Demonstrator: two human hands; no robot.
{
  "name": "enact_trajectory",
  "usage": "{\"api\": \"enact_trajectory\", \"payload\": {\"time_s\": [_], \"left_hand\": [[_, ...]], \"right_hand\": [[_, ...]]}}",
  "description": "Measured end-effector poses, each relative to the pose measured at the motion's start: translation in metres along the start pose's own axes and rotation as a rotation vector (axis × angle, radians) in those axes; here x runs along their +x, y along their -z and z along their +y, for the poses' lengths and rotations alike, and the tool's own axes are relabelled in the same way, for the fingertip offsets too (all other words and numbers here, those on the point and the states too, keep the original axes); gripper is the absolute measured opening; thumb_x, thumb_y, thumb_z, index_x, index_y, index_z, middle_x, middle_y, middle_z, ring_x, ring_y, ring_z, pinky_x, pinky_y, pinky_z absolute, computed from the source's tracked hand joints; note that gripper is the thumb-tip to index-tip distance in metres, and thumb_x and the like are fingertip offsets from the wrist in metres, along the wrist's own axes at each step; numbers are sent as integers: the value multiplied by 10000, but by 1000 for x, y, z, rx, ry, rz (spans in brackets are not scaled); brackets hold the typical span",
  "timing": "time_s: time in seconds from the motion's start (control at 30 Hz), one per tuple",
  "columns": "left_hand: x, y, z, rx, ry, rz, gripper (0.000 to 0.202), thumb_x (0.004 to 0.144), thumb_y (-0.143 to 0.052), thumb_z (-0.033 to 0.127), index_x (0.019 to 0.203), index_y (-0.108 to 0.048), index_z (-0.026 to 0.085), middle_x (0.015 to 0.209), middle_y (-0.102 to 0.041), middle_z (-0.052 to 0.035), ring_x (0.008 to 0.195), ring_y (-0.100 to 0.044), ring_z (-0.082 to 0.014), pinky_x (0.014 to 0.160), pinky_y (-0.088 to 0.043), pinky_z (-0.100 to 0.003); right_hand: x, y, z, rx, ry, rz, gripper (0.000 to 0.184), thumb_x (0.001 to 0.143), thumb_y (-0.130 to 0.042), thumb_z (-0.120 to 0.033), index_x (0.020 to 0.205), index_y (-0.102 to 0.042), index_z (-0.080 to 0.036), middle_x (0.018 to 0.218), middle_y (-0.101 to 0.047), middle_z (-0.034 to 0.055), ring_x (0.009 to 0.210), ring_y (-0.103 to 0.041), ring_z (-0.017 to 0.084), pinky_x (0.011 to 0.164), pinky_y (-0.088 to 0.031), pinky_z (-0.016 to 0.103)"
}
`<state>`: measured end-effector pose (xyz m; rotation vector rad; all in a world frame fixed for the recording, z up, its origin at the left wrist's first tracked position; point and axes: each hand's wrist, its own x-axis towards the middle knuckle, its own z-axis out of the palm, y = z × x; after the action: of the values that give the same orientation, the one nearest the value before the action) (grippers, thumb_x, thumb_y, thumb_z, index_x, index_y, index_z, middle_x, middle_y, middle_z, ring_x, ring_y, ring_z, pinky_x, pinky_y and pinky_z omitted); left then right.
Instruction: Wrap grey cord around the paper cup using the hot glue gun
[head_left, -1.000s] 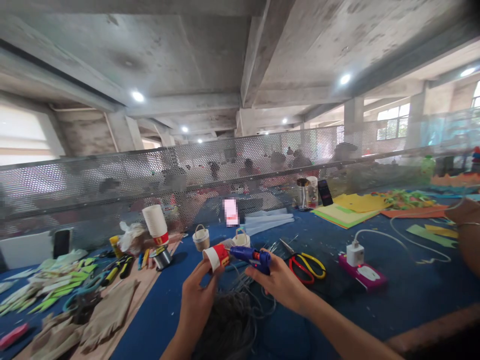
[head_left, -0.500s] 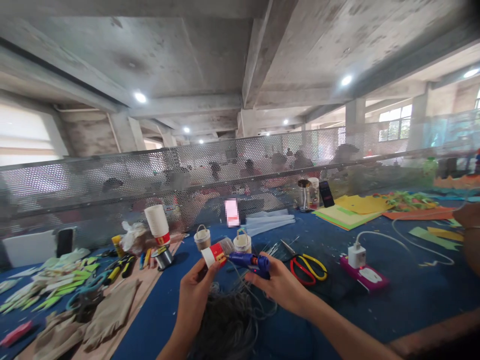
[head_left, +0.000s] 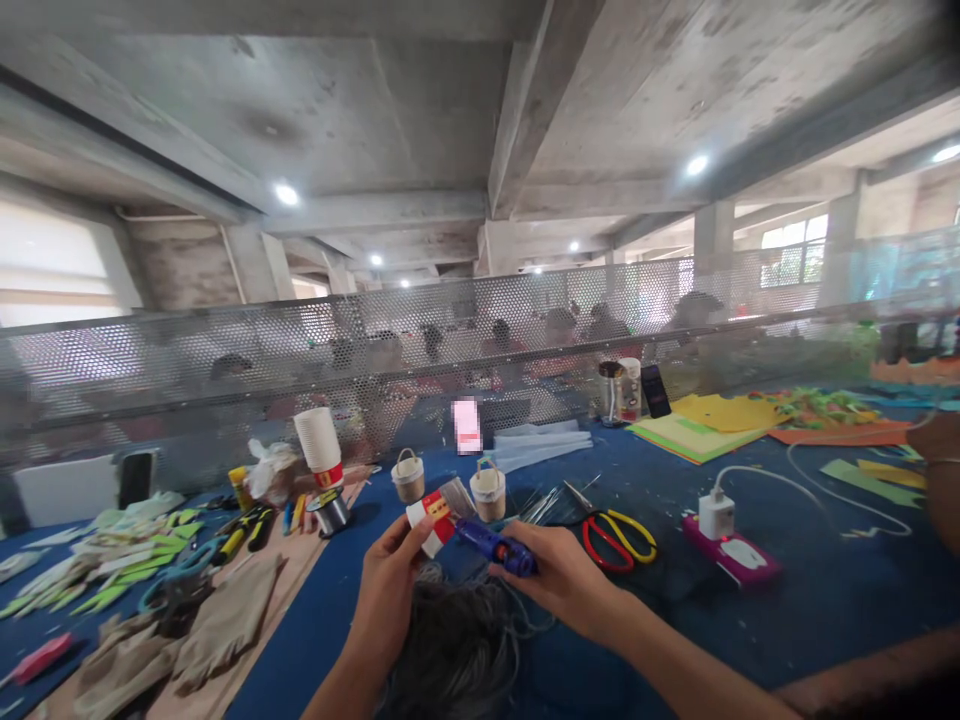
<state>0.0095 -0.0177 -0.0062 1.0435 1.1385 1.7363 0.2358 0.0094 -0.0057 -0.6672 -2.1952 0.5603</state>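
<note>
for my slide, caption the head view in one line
Left hand holds a red-and-white cup, right hand a blue glue gun close by.

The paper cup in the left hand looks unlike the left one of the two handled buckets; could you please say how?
The paper cup is tilted in the grip of the left hand, while the handled bucket stands upright on the blue table. The paper cup is red and white with grey at one end; the handled bucket is beige with a whitish rim. Both have rounded sides.
</note>
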Motion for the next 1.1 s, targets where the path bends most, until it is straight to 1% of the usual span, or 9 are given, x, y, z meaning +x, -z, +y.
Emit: {"api": "enact_trajectory", "payload": {"time_s": [0.2,0.4,0.5,0.63,0.73,0.83,0.93,1.03,1.1], "left_hand": [[1,1,1,-9,20,-1,339,699,-803,375,966,-745,174,798,-743,-22,619,-639,-133,545,-483,-195],[1,1,-3,-30,8,-39,330,700,-798,365,952,-741,161,843,-750,-37,676,-668,-151,614,-525,-219],[0,2,-1,-59,26,-24,315,707,-796,342,960,-734,165,846,-754,-40,678,-677,-157,609,-528,-223],[3,4,-1,-97,73,2,340,720,-782,365,991,-725,168,863,-763,-62,743,-707,-202,618,-539,-256],[6,6,-4,-139,125,-7,352,703,-796,361,980,-719,157,830,-764,-59,716,-706,-197,592,-527,-246],[9,8,-8,-177,147,-20,353,703,-796,348,974,-718,137,841,-762,-58,695,-695,-170,598,-520,-231],[11,9,-9,-229,184,-32,342,678,-805,323,949,-722,131,836,-759,-54,695,-692,-161,589,-518,-222],[11,8,-5,-283,264,-28,307,647,-824,273,904,-722,139,791,-751,-37,629,-676,-144,549,-517,-216],[10,7,-2,-341,300,-46,240,670,-813,235,874,-718,151,801,-753,-34,632,-676,-136,577,-536,-217]], "right_hand": [[0,1,-2,35,-14,14,269,919,-563,-473,883,-599,-208,771,-588,-8,678,-501,136,618,-371,201],[1,-1,0,51,-50,13,284,903,-587,-477,843,-591,-199,745,-568,-20,678,-491,129,627,-367,200],[1,-1,0,69,-61,30,300,894,-596,-491,844,-607,-196,738,-570,-23,664,-490,125,615,-363,202],[1,-1,3,53,-93,49,296,916,-558,-488,889,-614,-199,718,-578,-25,632,-515,128,603,-367,214],[0,-3,3,-110,-68,75,209,899,-576,-368,1030,-590,-206,816,-636,8,707,-577,165,657,-405,241],[-2,-5,-1,-269,12,95,408,820,-585,-219,1220,-505,-200,1078,-639,77,973,-589,228,854,-434,309],[-4,-8,-4,-409,6,112,546,774,-547,-129,1310,-459,-184,1183,-593,106,1119,-519,260,1012,-369,392],[-7,-7,2,-557,-53,117,641,745,-479,-27,1367,-441,-181,1196,-599,110,1144,-506,265,1044,-334,429],[-11,-2,11,-600,-98,131,674,749,-451,-3,1399,-420,-181,1239,-604,111,1161,-516,256,1044,-329,425]]}}
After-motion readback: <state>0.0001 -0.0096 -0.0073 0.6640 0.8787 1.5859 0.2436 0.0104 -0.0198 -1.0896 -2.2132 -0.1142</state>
